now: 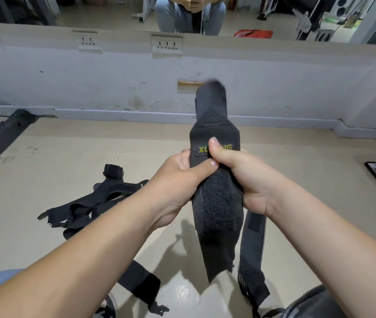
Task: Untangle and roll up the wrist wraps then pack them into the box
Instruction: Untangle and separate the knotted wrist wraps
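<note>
Wrist wrap | left grip, right grip both clasp it | label part-hidden | top blurred

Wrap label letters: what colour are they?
Yellow letters on the black wrap; head view.

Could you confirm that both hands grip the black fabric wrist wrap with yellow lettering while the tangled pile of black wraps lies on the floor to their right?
Not quite: in the head view the tangled pile of black wraps lies on the floor to the person's left. The left hand and right hand do both grip the black fabric wrist wrap with yellow lettering.
</note>
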Available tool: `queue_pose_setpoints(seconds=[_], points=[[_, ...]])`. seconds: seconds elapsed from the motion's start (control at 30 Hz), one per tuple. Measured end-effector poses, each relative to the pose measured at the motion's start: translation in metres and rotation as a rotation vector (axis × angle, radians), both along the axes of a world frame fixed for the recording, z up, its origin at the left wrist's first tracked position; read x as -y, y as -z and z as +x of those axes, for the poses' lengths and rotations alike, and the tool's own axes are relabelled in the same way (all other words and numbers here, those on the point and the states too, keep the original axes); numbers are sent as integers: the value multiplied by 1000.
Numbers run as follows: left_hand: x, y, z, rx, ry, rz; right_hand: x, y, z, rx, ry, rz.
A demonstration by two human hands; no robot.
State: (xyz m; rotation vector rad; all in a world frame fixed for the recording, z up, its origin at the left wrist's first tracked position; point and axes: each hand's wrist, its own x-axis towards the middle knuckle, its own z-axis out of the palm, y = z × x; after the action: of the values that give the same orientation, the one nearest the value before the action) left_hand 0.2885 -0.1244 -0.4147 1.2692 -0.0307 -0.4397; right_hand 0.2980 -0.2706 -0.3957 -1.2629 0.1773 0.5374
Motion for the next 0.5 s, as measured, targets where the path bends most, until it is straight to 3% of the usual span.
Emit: queue_pose_setpoints(seconds=[0.1, 0.23, 0.5], points=[[2, 8, -9, -128, 87, -15, -1, -1, 4, 65, 97, -9], [4, 23, -17, -168, 199, 106, 9, -2, 12, 77, 210, -52], [5, 46, -29, -285, 355, 194, 28, 9, 34, -87, 447, 57]])
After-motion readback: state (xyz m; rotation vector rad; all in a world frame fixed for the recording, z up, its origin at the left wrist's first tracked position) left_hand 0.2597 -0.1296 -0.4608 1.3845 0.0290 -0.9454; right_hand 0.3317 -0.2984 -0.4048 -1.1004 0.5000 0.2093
